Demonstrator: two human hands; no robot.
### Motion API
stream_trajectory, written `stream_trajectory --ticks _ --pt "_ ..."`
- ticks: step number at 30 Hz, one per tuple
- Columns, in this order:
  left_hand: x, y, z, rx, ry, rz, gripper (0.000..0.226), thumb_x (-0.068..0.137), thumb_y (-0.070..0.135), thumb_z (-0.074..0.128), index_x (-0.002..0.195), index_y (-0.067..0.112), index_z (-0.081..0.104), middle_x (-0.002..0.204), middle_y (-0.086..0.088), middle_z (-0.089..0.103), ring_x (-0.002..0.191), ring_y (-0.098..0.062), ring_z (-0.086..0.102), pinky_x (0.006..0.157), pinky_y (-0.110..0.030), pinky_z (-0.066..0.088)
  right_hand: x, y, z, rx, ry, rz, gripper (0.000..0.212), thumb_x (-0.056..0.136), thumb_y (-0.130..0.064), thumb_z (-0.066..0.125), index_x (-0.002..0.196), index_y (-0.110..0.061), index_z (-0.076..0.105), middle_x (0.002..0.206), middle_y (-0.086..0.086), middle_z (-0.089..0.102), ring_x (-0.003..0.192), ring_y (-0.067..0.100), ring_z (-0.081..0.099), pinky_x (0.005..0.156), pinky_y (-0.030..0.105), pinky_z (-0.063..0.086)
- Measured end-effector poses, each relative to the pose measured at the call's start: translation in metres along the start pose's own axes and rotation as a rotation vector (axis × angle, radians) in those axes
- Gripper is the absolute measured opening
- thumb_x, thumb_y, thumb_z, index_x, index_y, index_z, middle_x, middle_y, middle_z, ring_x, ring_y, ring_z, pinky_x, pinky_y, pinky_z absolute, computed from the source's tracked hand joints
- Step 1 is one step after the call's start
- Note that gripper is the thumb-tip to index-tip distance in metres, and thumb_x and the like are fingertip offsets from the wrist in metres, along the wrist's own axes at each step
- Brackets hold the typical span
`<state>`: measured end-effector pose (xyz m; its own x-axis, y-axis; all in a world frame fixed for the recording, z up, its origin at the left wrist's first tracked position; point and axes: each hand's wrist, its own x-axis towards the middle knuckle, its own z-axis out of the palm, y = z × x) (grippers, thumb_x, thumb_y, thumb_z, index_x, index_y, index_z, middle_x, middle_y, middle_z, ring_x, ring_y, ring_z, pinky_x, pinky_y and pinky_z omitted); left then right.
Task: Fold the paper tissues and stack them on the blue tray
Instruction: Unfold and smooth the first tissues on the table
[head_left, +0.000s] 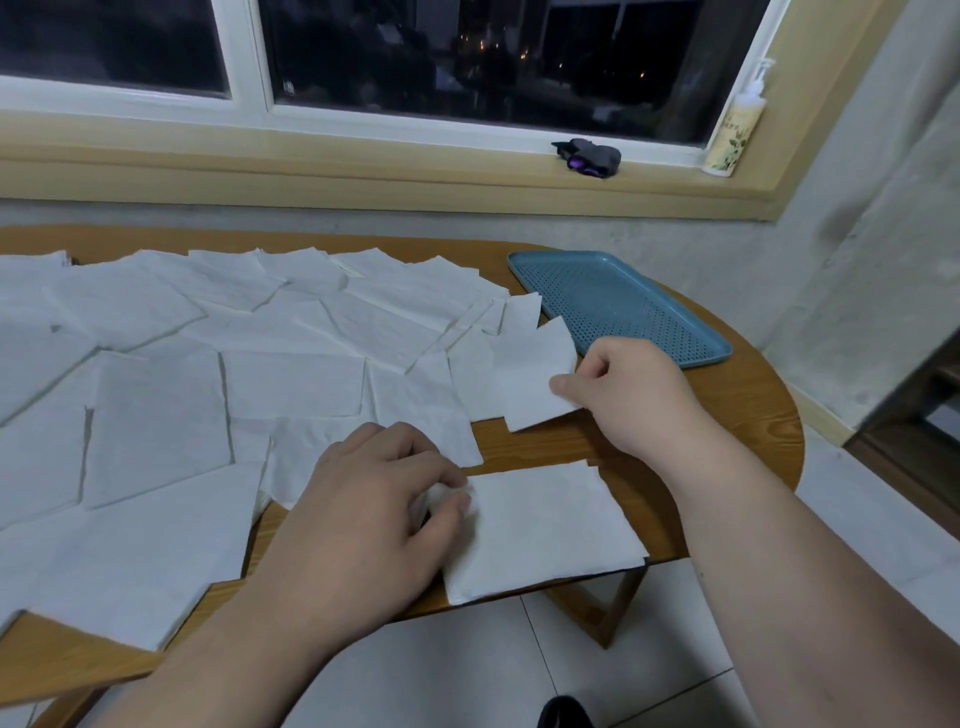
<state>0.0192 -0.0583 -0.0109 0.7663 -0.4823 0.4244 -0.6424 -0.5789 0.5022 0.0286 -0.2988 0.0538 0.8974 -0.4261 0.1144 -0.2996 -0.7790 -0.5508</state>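
Several white paper tissues (291, 384) lie spread and overlapping across the wooden table (737, 415). One tissue (545, 530) lies flat at the table's front edge; my left hand (363, 514) pinches its left edge between thumb and curled fingers. My right hand (623, 389) pinches the right edge of another tissue (530, 374) lying just left of the blue tray (623, 306). The perforated tray sits at the table's far right corner with nothing on it.
A window sill behind the table holds a dark purple-and-grey object (589, 156) and a pump bottle (732, 130). A grey wall stands to the right. White floor tiles (493, 675) show below the table's front edge.
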Motion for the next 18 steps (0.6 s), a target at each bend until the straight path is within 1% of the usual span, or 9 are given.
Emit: stream_trajectory --ticks 3,5,7,8,10,13,14,16,18 --pt "-0.001 0.007 -0.002 -0.035 0.005 -0.045 0.031 0.084 0.055 0.046 0.097 0.040 0.070 0.098 0.029 0.054 0.101 0.004 0.047 0.086 -0.020 0.039 -0.020 0.002 -0.016 0.025 0.023 -0.077 0.026 0.090 -0.039 0.072 0.077 -0.020 0.059 0.077 -0.007 0.060 0.072 0.009 0.056 0.059 0.027 0.039" --pt "-0.002 0.016 -0.006 -0.089 -0.006 -0.090 0.038 0.082 0.060 0.044 0.107 0.043 0.067 0.108 0.032 0.052 0.113 0.009 0.043 0.090 -0.014 0.036 -0.034 0.001 -0.027 0.077 0.007 -0.149 0.026 0.088 -0.038 0.074 0.072 -0.024 0.058 0.072 -0.010 0.060 0.068 0.007 0.054 0.059 0.024 0.039" --pt "-0.004 0.026 -0.013 -0.184 -0.028 -0.145 0.043 0.082 0.068 0.045 0.121 0.052 0.056 0.122 0.039 0.046 0.121 0.011 0.039 0.096 -0.008 0.032 -0.047 0.000 -0.035 0.226 -0.030 -0.202 0.029 0.082 -0.030 0.080 0.067 -0.023 0.057 0.064 -0.013 0.060 0.058 0.003 0.051 0.056 0.021 0.040" --pt "-0.004 0.033 -0.016 -0.245 -0.052 -0.190 0.046 0.081 0.074 0.045 0.125 0.061 0.047 0.127 0.043 0.042 0.122 0.011 0.039 0.099 -0.009 0.030 -0.054 -0.001 -0.038 0.331 -0.076 -0.226 0.029 0.080 -0.024 0.082 0.066 -0.022 0.056 0.061 -0.012 0.059 0.055 0.003 0.049 0.056 0.023 0.042" --pt "-0.006 0.045 -0.024 -0.384 -0.104 -0.273 0.058 0.075 0.082 0.043 0.131 0.073 0.030 0.136 0.045 0.037 0.127 0.013 0.038 0.105 -0.016 0.031 -0.066 -0.001 -0.045 0.515 -0.192 -0.303 0.029 0.076 -0.009 0.084 0.069 -0.023 0.059 0.064 -0.008 0.059 0.062 0.009 0.051 0.059 0.029 0.044" --pt "-0.006 0.055 -0.035 -0.543 -0.132 -0.288 0.071 0.071 0.080 0.043 0.137 0.076 0.015 0.146 0.037 0.037 0.135 0.017 0.031 0.111 -0.023 0.031 -0.078 -0.002 -0.054 0.709 -0.397 -0.355 0.040 0.076 0.017 0.073 0.075 -0.022 0.065 0.074 -0.010 0.065 0.075 0.006 0.061 0.066 0.021 0.050" --pt "-0.007 0.057 -0.039 -0.580 -0.155 -0.278 0.072 0.072 0.078 0.046 0.136 0.077 0.014 0.146 0.035 0.039 0.135 0.015 0.034 0.112 -0.026 0.033 -0.081 -0.003 -0.057 0.736 -0.466 -0.350 0.041 0.077 0.020 0.071 0.076 -0.021 0.067 0.077 -0.009 0.067 0.078 0.006 0.064 0.067 0.020 0.051" --pt "-0.010 0.060 -0.044 -0.652 -0.232 -0.266 0.073 0.074 0.070 0.057 0.135 0.078 0.018 0.144 0.026 0.049 0.134 0.001 0.046 0.113 -0.038 0.038 -0.082 -0.001 -0.059 0.711 -0.571 -0.352 0.041 0.075 0.017 0.070 0.075 -0.023 0.070 0.081 -0.005 0.069 0.082 0.010 0.065 0.069 0.023 0.052" --pt "-0.017 0.061 -0.046 -0.704 -0.272 -0.265 0.068 0.075 0.058 0.066 0.132 0.074 0.034 0.133 0.017 0.061 0.124 -0.009 0.058 0.107 -0.046 0.045 -0.082 0.003 -0.058 0.627 -0.603 -0.349 0.042 0.076 0.014 0.069 0.075 -0.027 0.072 0.082 -0.005 0.069 0.083 0.011 0.065 0.072 0.026 0.051"
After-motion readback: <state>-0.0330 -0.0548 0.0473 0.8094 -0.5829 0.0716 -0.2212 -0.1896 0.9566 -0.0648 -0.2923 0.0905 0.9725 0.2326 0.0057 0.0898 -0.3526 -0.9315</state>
